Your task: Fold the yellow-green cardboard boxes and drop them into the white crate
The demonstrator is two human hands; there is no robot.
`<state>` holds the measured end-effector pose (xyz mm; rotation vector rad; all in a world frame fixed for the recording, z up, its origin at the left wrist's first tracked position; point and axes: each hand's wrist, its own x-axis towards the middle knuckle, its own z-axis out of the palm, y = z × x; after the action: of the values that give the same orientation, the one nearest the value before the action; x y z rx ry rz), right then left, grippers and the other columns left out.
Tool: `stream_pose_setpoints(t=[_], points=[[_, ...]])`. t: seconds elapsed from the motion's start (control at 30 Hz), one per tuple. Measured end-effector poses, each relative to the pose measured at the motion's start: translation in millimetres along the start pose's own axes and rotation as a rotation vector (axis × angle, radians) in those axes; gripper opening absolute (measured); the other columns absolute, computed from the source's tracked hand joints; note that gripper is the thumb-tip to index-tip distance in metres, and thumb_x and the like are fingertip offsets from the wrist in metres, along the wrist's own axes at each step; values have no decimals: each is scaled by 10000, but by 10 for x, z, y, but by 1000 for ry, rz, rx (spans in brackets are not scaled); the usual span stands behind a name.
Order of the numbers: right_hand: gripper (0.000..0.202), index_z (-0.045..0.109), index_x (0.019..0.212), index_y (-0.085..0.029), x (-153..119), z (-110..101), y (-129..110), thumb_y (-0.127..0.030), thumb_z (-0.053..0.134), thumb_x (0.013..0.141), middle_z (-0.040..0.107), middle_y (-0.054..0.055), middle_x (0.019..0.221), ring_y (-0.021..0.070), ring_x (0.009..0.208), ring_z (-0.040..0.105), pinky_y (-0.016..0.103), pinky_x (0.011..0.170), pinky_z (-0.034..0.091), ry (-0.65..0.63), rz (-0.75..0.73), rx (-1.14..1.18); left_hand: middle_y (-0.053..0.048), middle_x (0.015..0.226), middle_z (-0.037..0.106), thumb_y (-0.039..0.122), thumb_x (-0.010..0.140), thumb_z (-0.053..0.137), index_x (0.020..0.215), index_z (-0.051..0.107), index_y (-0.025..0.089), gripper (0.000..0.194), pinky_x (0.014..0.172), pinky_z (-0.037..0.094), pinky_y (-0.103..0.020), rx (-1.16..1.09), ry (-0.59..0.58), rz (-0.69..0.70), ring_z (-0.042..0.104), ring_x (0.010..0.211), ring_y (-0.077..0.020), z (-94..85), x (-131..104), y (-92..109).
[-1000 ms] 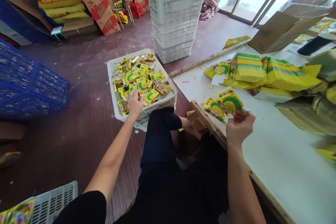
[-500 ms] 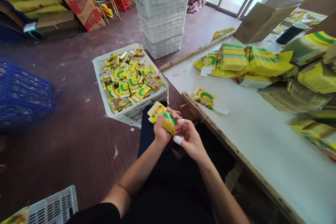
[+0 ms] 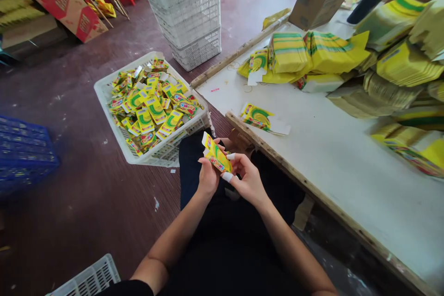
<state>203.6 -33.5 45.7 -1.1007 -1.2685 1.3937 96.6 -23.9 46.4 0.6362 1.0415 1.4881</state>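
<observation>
Between my two hands is a small yellow and green printed carton (image 3: 219,157), tilted, with its white end flaps standing out at the upper left. My left hand (image 3: 209,176) cradles it from the left and beneath, the thumb along its near edge. My right hand (image 3: 245,176), with white tape on thumb and forefinger, pinches its lower right end. Beyond my knee a white plastic crate (image 3: 130,152) is heaped with similar cartons (image 3: 152,106). To the right on the white table lies a flat carton (image 3: 258,117) with a white flap.
Bundles of flat yellow cartons (image 3: 289,58) and more stacks (image 3: 409,62) lie on the table (image 3: 333,148), which has a raised wooden edge (image 3: 294,175). Stacked white crates (image 3: 194,18) stand behind the full one. A blue crate (image 3: 26,152) is at left, another white crate (image 3: 92,280) at lower left.
The carton has turned in my hands so its printed broad face now shows, and my left thumb has moved off its face. My view has swung a little to the right.
</observation>
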Motion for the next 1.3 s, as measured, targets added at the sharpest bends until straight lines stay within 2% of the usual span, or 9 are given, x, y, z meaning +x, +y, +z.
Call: stream_pose_setpoints(t=[0.13, 0.27, 0.4, 0.53, 0.7, 0.83, 1.03, 1.17, 1.3], points=[[217, 591, 959, -225, -36, 66, -10, -226, 636, 747, 563, -10, 778, 124, 621, 528, 264, 571, 469, 8, -56, -70, 42, 692, 619, 596, 651, 742, 827, 686, 226, 413, 551, 472, -192, -15, 160, 35, 553, 571, -81, -44, 55, -13], [43, 603, 767, -217, 11, 23, 36, -235, 580, 800, 560, -17, 683, 123, 569, 508, 258, 527, 432, 72, -68, -105, 29, 640, 676, 530, 564, 818, 688, 700, 201, 371, 565, 489, -216, 67, 236, 98, 592, 559, -104, -163, 132, -25], [120, 663, 788, -243, 75, -231, 34, -197, 559, 827, 620, 12, 758, 167, 674, 569, 302, 604, 467, 140, -232, -346, -75, 890, 750, 638, 577, 761, 865, 749, 189, 534, 815, 530, -336, 266, -2, 89, 685, 859, -226, -355, 176, 143], [265, 719, 804, -303, 54, -412, -36, -167, 505, 884, 661, 26, 788, 196, 772, 571, 373, 742, 460, 133, -450, -746, -151, 1320, 594, 720, 480, 752, 1281, 580, 211, 964, 1043, 403, -469, 628, -316, 137, 513, 1250, -345, -441, 159, 361], [188, 688, 978, -342, -59, -357, -81, -237, 568, 878, 668, 30, 1021, 220, 980, 583, 449, 968, 417, 110, -612, -714, -103, 1157, 669, 415, 549, 839, 1270, 537, 224, 805, 914, 497, -418, 984, -488, 82, 641, 1045, -297, -310, 40, 296], [616, 423, 1384, -257, -95, -300, -29, -457, 603, 831, 466, 111, 1404, 295, 1356, 367, 523, 1095, 332, 296, -306, -353, -26, 923, 687, 347, 601, 805, 1157, 551, 250, 619, 735, 530, -332, 1004, -418, 194, 677, 813, -236, -259, -64, 157], [573, 601, 1230, -244, -45, -232, -9, -606, 602, 785, 687, 79, 1129, 279, 1123, 614, 462, 948, 508, -205, 294, 438, -75, 1138, 656, 241, 663, 730, 1253, 494, 262, 636, 855, 521, -359, 1026, -517, 370, 658, 992, -259, -259, -131, 97], [595, 615, 1224, -263, -12, -254, 2, -522, 740, 704, 701, 50, 1130, 250, 1095, 638, 428, 969, 502, -329, 393, 595, -76, 1200, 613, 157, 674, 688, 1317, 428, 274, 704, 905, 509, -359, 1012, -640, 465, 616, 1095, -256, -248, -118, 89], [728, 527, 1332, -267, -27, -278, 144, -621, 689, 717, 619, 79, 1304, 269, 1196, 586, 449, 1031, 458, -232, 340, 480, -54, 1110, 595, 155, 689, 654, 1217, 418, 274, 590, 796, 533, -342, 1068, -654, 501, 629, 1021, -237, -267, -89, 73]])
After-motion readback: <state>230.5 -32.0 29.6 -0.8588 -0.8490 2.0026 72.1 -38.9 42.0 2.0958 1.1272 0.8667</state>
